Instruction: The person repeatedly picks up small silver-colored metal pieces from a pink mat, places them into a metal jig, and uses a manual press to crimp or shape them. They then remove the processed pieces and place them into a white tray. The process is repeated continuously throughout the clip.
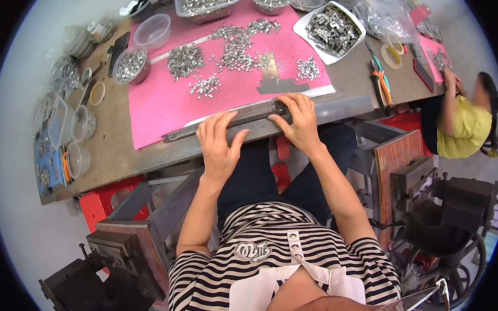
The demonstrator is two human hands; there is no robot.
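Observation:
A long dark metal strip (pixel 225 122) lies along the near edge of a pink mat (pixel 158 104) on the workbench. My left hand (pixel 219 143) rests on the strip near its middle, fingers spread flat. My right hand (pixel 298 120) presses down on the strip's right end, fingers curled over it. Just beyond my right hand lies a small dark flat plate (pixel 282 87) with a brass-coloured comb-like piece (pixel 268 65) above it. Heaps of small silver metal parts (pixel 233 45) are scattered over the mat.
Clear plastic tubs (pixel 129 65) and a white tray (pixel 332 30) hold more metal parts. Orange-handled pliers (pixel 380 83) and a tape roll (pixel 392 55) lie to the right. Another person in yellow (pixel 464 126) sits at the right. Dark hand presses (pixel 115 267) stand beside my legs.

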